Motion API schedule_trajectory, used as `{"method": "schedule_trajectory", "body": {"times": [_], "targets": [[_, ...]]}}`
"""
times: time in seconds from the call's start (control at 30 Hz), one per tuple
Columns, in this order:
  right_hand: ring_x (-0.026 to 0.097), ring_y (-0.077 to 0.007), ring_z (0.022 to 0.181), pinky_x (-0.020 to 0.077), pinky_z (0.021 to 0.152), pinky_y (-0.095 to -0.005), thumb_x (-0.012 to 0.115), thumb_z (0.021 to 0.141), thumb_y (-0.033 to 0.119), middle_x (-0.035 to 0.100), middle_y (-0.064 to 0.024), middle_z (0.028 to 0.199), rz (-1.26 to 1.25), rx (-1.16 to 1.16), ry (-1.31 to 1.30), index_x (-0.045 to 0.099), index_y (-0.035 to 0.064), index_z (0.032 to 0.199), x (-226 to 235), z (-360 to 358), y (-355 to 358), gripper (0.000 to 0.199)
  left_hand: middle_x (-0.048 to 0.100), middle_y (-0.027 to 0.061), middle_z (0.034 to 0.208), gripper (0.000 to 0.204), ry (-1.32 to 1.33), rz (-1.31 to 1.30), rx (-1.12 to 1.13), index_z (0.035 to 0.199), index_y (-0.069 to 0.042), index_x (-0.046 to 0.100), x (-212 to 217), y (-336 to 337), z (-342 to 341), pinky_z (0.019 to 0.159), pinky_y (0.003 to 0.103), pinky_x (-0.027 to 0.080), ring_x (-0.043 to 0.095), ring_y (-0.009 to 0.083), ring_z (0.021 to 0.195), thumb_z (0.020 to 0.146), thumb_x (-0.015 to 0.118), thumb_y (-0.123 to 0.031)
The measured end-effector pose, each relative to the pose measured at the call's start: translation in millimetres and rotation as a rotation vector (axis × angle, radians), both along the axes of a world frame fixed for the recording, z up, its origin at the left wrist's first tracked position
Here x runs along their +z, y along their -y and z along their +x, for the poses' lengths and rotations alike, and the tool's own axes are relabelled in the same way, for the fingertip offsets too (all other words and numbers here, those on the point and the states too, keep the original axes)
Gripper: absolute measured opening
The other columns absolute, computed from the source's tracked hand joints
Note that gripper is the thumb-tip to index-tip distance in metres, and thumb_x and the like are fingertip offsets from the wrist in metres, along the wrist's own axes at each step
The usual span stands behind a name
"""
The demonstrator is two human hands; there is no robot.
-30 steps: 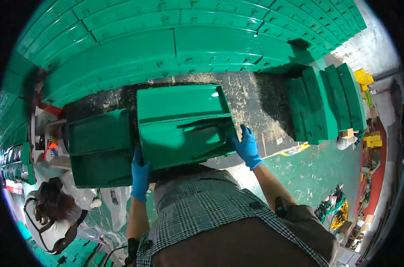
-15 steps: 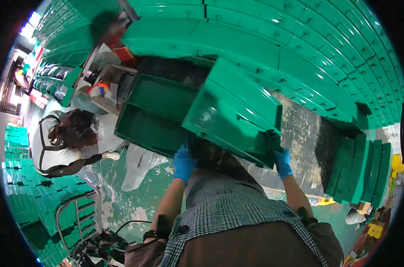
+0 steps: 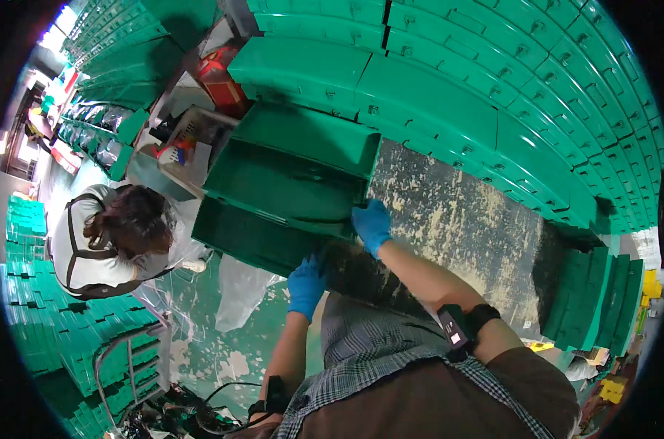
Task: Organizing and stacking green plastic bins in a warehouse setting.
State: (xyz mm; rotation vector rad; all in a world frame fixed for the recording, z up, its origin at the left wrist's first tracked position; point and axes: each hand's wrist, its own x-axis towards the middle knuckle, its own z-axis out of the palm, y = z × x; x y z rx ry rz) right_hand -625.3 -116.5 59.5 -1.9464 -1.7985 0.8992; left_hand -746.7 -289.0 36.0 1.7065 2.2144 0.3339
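Observation:
Two open green metal boxes with hollow insides lie on the dark worktable in front of me. The farther green box (image 3: pixel 284 179) has a raised panel along its far side. Nearer to me, the lower green box (image 3: pixel 248 238) sits partly under it or against it; which, I cannot tell. My right hand (image 3: pixel 372 225), in a blue glove, is closed round the right near corner of the farther box. My left hand (image 3: pixel 306 285), also blue-gloved, grips the lower box's near right corner, its fingertips partly hidden in shadow.
A wall of stacked green boxes with small latches (image 3: pixel 456 95) rises behind the worn worktable (image 3: pixel 456 227). More green boxes (image 3: pixel 591 293) stand on end at the right. On the left, a co-worker (image 3: pixel 116 238) bends near a crate (image 3: pixel 193 150); a metal cart (image 3: pixel 130 366) stands below.
The tilted green box that both hands held has gone left and down among the others, its open side now up. My right hand has swung left with it, baring more worktable.

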Motion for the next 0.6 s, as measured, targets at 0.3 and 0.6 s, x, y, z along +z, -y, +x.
{"method": "schedule_trajectory", "body": {"times": [0.3,0.6], "targets": [[0.059,-0.0149,0.070,0.0479,0.063,-0.0295,0.066,0.078,0.042,0.063,-0.0106,0.082,-0.410,0.221,-0.701,0.055,-0.0039,0.109,62.3,65.5,-17.1,0.056,0.058,0.0199,0.103,0.054,0.203,0.030,0.060,0.122,-0.004,0.048,-7.5,5.7,-8.5,0.076,0.043,0.048,0.058,0.0365,0.090,0.075,0.062,-0.026],[0.048,-0.0387,0.107,0.0372,0.094,-0.0430,0.073,0.068,0.019,0.052,-0.0198,0.118,0.942,-1.038,0.760,0.051,0.0020,0.118,131.8,576.5,150.9,0.058,0.049,0.0186,0.117,0.065,0.196,0.483,0.065,0.131,0.000,0.037,32.4,-54.6,98.7,0.082,0.038,0.045,0.053,0.0292,0.096,0.077,0.066,-0.022]]}}
